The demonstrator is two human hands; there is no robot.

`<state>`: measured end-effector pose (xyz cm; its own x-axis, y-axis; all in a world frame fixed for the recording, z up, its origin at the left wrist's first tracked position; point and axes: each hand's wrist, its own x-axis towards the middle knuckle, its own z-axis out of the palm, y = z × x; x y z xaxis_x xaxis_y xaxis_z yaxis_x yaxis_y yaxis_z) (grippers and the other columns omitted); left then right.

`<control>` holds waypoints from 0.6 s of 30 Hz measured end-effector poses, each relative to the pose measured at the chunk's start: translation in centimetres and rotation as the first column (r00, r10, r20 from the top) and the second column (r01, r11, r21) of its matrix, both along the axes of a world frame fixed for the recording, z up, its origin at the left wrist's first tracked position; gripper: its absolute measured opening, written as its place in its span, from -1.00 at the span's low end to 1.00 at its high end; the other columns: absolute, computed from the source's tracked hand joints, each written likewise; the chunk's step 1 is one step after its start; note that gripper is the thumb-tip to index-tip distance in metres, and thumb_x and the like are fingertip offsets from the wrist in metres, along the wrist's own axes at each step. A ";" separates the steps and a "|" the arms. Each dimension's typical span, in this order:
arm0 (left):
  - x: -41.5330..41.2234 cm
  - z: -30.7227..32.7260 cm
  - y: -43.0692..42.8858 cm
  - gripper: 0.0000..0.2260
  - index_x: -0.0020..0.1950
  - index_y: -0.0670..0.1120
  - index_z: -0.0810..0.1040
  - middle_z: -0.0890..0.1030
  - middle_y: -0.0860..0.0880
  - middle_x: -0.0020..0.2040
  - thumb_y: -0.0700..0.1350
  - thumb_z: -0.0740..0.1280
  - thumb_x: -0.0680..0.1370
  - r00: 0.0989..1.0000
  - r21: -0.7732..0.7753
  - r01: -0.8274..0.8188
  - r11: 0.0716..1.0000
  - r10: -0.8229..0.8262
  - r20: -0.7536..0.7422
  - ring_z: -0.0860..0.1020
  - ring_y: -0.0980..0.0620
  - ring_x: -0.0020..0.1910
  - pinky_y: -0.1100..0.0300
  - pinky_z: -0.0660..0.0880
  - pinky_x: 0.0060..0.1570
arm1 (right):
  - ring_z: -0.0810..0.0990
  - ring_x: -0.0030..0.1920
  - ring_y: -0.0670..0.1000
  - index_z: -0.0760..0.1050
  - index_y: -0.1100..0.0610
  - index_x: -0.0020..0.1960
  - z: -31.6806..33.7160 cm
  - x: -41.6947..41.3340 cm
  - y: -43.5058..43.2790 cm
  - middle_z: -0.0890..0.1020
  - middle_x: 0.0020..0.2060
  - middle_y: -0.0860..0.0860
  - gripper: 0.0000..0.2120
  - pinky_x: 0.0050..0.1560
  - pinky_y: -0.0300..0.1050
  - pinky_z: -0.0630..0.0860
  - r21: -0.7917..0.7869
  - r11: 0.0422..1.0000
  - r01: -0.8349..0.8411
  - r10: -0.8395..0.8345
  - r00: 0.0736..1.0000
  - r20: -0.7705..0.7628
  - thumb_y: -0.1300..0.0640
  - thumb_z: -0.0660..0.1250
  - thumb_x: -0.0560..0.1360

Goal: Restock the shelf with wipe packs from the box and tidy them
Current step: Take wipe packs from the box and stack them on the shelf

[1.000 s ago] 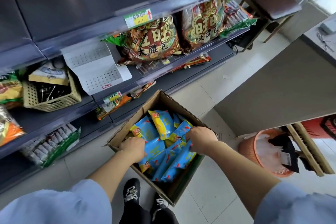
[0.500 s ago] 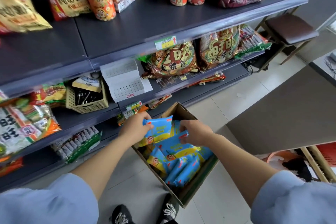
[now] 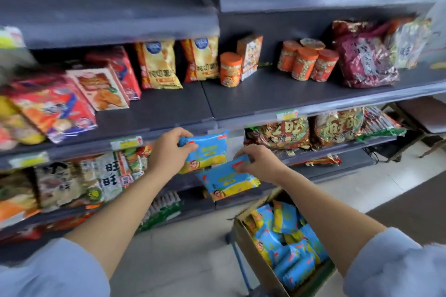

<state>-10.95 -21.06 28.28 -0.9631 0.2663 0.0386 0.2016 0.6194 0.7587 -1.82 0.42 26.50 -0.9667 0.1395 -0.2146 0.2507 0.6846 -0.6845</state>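
Note:
My left hand [image 3: 169, 150] grips a blue and yellow wipe pack [image 3: 208, 150] by its left edge, held up just below the front lip of the grey shelf [image 3: 265, 96]. My right hand [image 3: 259, 163] pinches a second wipe pack [image 3: 226, 182] at its top right corner, a little lower and to the right. Both packs hang in the air in front of the shelving. The cardboard box [image 3: 251, 251] stands on the floor at lower right, with several more blue and yellow packs [image 3: 287, 241] inside.
The grey shelf carries orange-lidded jars [image 3: 230, 72], yellow snack bags [image 3: 158, 65] and red boxes [image 3: 101, 88] at the back, with bare board in front. Gold snack bags [image 3: 287, 132] fill the shelf below. A stool [image 3: 420, 120] stands at far right.
Both hands have risen out of the box, each carrying a wipe pack up towards the middle shelf. My view has tilted upward, so higher shelves show and the box sits lower right.

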 end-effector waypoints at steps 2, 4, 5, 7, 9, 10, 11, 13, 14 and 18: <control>-0.9 2.2 -2.9 -0.89 -0.06 0.04 0.54 0.63 -0.01 -0.05 -0.05 0.44 0.48 0.999 0.038 -0.035 0.999 0.036 -0.030 0.62 -0.01 -0.14 -0.06 0.59 -0.18 | 0.61 -0.10 0.10 0.59 0.04 -0.01 2.0 -1.7 -2.8 0.63 -0.12 0.03 -0.84 -0.12 0.02 0.57 -0.025 1.000 -0.019 0.018 0.999 -0.036 0.12 0.49 0.42; -1.7 4.3 -5.7 -0.89 -0.08 0.04 0.54 0.63 -0.03 -0.06 -0.07 0.45 0.47 0.995 0.086 -0.067 0.994 0.073 -0.065 0.62 -0.01 -0.14 -0.07 0.59 -0.17 | 0.64 -0.08 0.11 0.58 0.02 -0.01 4.1 -3.1 -5.6 0.66 -0.07 0.09 -0.84 -0.10 0.04 0.58 -0.059 0.997 -0.043 0.040 0.998 -0.054 0.12 0.48 0.43; -2.0 5.4 -7.1 -0.89 -0.08 0.03 0.54 0.64 -0.04 -0.06 -0.08 0.45 0.47 0.993 0.103 -0.082 0.991 0.091 -0.079 0.62 0.00 -0.13 -0.08 0.59 -0.16 | 0.63 -0.13 0.08 0.58 0.05 0.01 5.2 -3.7 -6.9 0.66 -0.08 0.09 -0.84 -0.15 -0.01 0.58 -0.083 0.995 -0.061 0.055 0.996 -0.066 0.14 0.48 0.44; -2.6 7.3 -10.0 -0.90 -0.08 -0.01 0.55 0.64 -0.05 -0.07 -0.11 0.45 0.47 0.988 0.131 -0.104 0.986 0.117 -0.099 0.62 -0.02 -0.11 -0.10 0.59 -0.12 | 0.59 -0.24 -0.03 0.56 0.10 0.00 7.2 -4.9 -9.3 0.66 -0.15 0.04 -0.85 -0.29 -0.16 0.53 -0.155 0.984 -0.087 0.075 0.993 -0.087 0.17 0.46 0.46; -3.2 9.0 -13.0 -0.90 -0.06 -0.04 0.56 0.64 -0.06 -0.07 -0.13 0.45 0.48 0.984 0.166 -0.120 0.979 0.140 -0.113 0.62 -0.03 -0.10 -0.10 0.59 -0.10 | 0.56 -0.29 -0.06 0.51 0.09 -0.07 9.0 -6.0 -11.5 0.68 -0.17 0.07 -0.84 -0.34 -0.20 0.48 -0.206 0.973 -0.102 0.083 0.991 -0.102 0.19 0.48 0.45; -3.4 9.8 -14.5 -0.90 -0.05 -0.04 0.56 0.64 -0.06 -0.06 -0.14 0.44 0.48 0.981 0.179 -0.126 0.976 0.150 -0.125 0.62 -0.03 -0.08 -0.08 0.59 -0.09 | 0.56 -0.29 -0.04 0.49 0.09 -0.10 9.8 -6.5 -12.6 0.69 -0.15 0.13 -0.83 -0.33 -0.17 0.49 -0.222 0.969 -0.108 0.085 0.990 -0.112 0.20 0.49 0.43; -3.6 10.7 -15.9 -0.90 -0.04 -0.04 0.56 0.63 -0.06 -0.05 -0.15 0.44 0.48 0.976 0.191 -0.133 0.972 0.162 -0.143 0.62 -0.03 -0.05 -0.05 0.60 -0.08 | 0.57 -0.27 -0.01 0.48 0.09 -0.12 10.6 -7.2 -13.6 0.69 -0.11 0.18 -0.82 -0.31 -0.12 0.50 -0.233 0.965 -0.117 0.089 0.988 -0.124 0.21 0.50 0.42; -3.9 12.5 -18.7 -0.90 -0.05 -0.06 0.57 0.63 -0.05 -0.07 -0.18 0.44 0.48 0.962 0.214 -0.156 0.964 0.197 -0.187 0.61 -0.01 -0.06 0.01 0.59 -0.09 | 0.59 -0.21 0.07 0.50 0.10 -0.15 12.3 -8.2 -15.7 0.68 -0.07 0.24 -0.82 -0.23 0.00 0.53 -0.258 0.956 -0.142 0.103 0.982 -0.158 0.23 0.51 0.41; -3.9 13.3 -20.0 -0.89 -0.06 -0.07 0.57 0.62 -0.03 -0.10 -0.20 0.45 0.47 0.954 0.226 -0.168 0.960 0.217 -0.209 0.61 0.01 -0.09 0.02 0.59 -0.09 | 0.61 -0.18 0.13 0.51 0.11 -0.16 13.1 -8.7 -16.8 0.68 -0.07 0.25 -0.82 -0.19 0.05 0.55 -0.271 0.950 -0.152 0.107 0.979 -0.174 0.23 0.51 0.40; -4.0 16.7 -25.1 -0.88 -0.07 -0.07 0.58 0.62 -0.04 -0.12 -0.24 0.44 0.46 0.922 0.313 -0.197 0.929 0.284 -0.262 0.59 0.06 -0.12 0.07 0.58 -0.07 | 0.64 -0.16 0.15 0.55 0.17 -0.14 16.2 -10.4 -20.6 0.69 -0.07 0.23 -0.83 -0.13 0.03 0.58 -0.309 0.930 -0.199 0.128 0.963 -0.237 0.20 0.54 0.38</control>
<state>-14.95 -46.19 44.93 -0.9281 -0.0357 0.3707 0.3157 0.4525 0.8340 -12.23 -20.20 42.73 -0.9976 -0.0677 -0.0121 -0.0185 0.4327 -0.9014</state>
